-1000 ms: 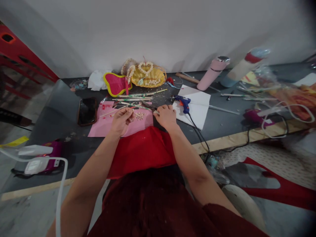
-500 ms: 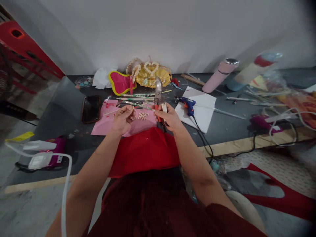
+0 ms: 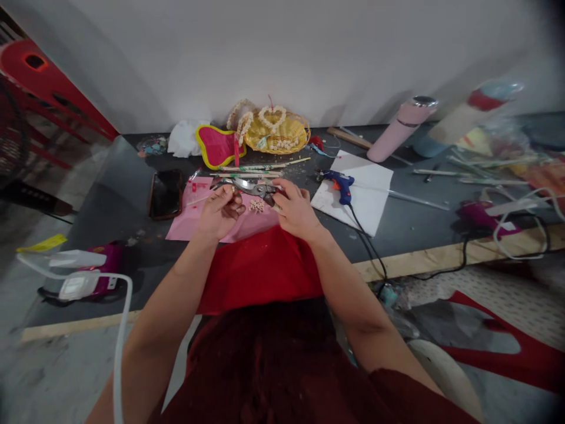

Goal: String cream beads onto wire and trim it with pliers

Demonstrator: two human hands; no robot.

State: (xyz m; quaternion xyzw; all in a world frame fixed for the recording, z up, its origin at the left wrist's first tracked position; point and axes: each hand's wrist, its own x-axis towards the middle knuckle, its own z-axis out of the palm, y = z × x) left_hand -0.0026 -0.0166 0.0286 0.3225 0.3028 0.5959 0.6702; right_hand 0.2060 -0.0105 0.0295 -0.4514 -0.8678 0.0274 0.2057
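My left hand (image 3: 220,211) is closed in a pinch on a thin pale stick (image 3: 197,201), whose tip shows at the fingertips. My right hand (image 3: 295,207) wraps round a pair of pruning shears (image 3: 252,187). Their metal blades lie sideways and reach left to the fingertips of my left hand; the handles are mostly hidden in my palm. Between and below the hands, a small pile of pale beads or cut bits (image 3: 256,205) rests on a pink sheet (image 3: 189,224). A red cloth (image 3: 260,274) spreads over the table edge and my lap.
Beyond the hands are patterned sticks (image 3: 251,175), a yellow basket (image 3: 300,138) with a beaded heart (image 3: 272,119), and a pink, yellow-edged pouch (image 3: 216,146). At left lies a phone (image 3: 165,194). A blue glue gun (image 3: 339,184) sits on white paper (image 3: 375,206), near a pink flask (image 3: 401,129).
My right hand has turned the shears from pointing up and away to lying sideways, blades now at my left fingertips. My left hand keeps its pinch. The view has shifted slightly.
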